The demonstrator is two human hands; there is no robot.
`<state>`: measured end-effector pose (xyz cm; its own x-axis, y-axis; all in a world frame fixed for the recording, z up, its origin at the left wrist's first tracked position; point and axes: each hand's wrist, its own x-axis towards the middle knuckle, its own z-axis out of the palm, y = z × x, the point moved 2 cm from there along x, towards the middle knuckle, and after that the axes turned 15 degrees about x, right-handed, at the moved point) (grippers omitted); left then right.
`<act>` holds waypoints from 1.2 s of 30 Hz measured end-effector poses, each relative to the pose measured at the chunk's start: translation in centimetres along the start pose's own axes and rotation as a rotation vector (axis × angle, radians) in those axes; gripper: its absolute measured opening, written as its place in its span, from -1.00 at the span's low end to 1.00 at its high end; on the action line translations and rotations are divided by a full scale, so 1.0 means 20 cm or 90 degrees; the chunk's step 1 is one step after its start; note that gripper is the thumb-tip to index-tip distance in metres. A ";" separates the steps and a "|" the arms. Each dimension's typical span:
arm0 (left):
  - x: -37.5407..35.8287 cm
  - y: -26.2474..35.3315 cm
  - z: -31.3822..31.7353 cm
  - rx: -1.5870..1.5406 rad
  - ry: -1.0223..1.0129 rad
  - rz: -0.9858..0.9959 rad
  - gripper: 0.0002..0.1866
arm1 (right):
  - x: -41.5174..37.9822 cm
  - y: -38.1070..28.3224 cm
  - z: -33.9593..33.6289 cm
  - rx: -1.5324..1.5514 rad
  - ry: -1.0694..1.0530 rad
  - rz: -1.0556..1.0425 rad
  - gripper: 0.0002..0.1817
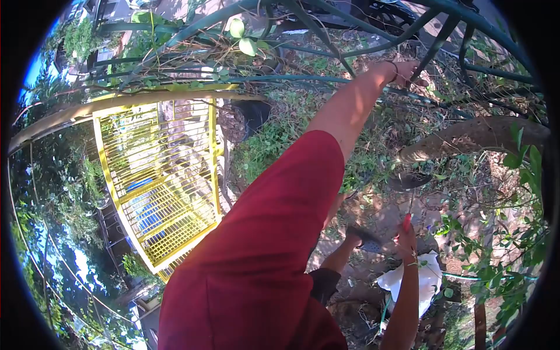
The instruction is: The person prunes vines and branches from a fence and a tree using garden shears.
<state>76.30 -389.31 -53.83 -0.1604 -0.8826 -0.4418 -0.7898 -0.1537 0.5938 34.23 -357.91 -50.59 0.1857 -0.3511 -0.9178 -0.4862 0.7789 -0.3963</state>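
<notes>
My left arm in a red sleeve stretches up toward the green metal frame. At its end my left hand (403, 71) is closed around a slanting green bar (438, 44), with a dark band on the wrist. Lower down at the right, my right hand (406, 240) is closed on a red-handled tool (407, 223). A thin shaft runs up from the handle toward a dark curved piece (408, 181) close over the ground. Whether that piece belongs to the tool, I cannot tell. A crumpled white sheet (430, 275) lies below my right hand.
A yellow barred cage (213, 169) stands at the left beside a curved branch (64, 114). A thick trunk (466, 140) juts in from the right. Leafy stems (531, 175) hang there. My sandalled foot (366, 239) rests on the ground near a thin green hose (466, 277).
</notes>
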 end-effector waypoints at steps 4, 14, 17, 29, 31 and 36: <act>0.03 0.04 0.07 0.023 -0.036 0.017 -0.37 | 0.00 0.04 0.02 0.099 0.008 0.048 -0.64; 0.08 0.00 0.14 0.000 -0.077 0.025 -0.38 | 0.03 0.07 0.09 0.056 0.002 0.036 -0.59; 0.07 0.00 0.14 -0.009 -0.084 0.026 -0.38 | 0.09 0.03 0.11 0.041 -0.028 0.030 -0.58; 0.20 0.01 0.19 -0.063 -0.110 0.048 -0.39 | 0.09 -0.07 0.10 -0.005 -0.025 -0.044 -0.62; 0.24 0.00 0.18 -0.103 -0.127 0.052 -0.39 | 0.08 -0.10 0.11 -0.037 -0.019 -0.042 -0.61; 0.24 0.03 0.16 -0.213 -0.173 0.056 -0.40 | 0.09 -0.12 0.12 -0.051 -0.020 -0.083 -0.64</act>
<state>73.15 -392.12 -57.71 -0.4035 -0.7570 -0.5139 -0.5382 -0.2579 0.8024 37.74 -359.13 -51.38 0.2780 -0.4291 -0.8594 -0.5220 0.6836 -0.5101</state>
